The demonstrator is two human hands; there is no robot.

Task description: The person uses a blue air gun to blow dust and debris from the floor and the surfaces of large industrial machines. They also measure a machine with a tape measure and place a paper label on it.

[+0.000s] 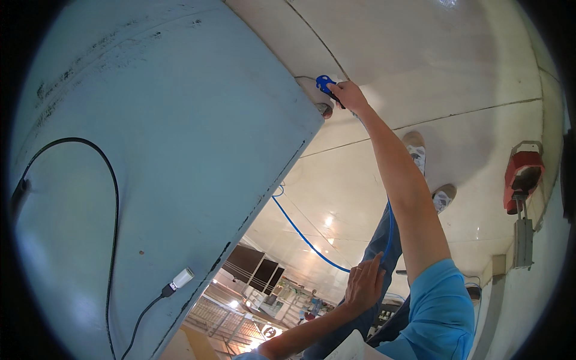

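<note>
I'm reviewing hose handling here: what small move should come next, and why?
I'd probably steady the blue hose with the left hand: the hose curves from the edge of the light-blue surface toward that hand, then passes behind the right arm, while the right hand holds the blue-and-black tool near the surface's corner.

The only view looks from the person's own head, through the left of two side-by-side fisheye cameras, and faces steeply down. A pale blue surface point(180, 150) fills its left; the tiled floor point(450, 48) and shoes point(418, 153) lie beyond. The left hand point(365, 285) sits nearer the lens than the outstretched right hand point(350, 97). Dark corners frame the curved picture.
</note>
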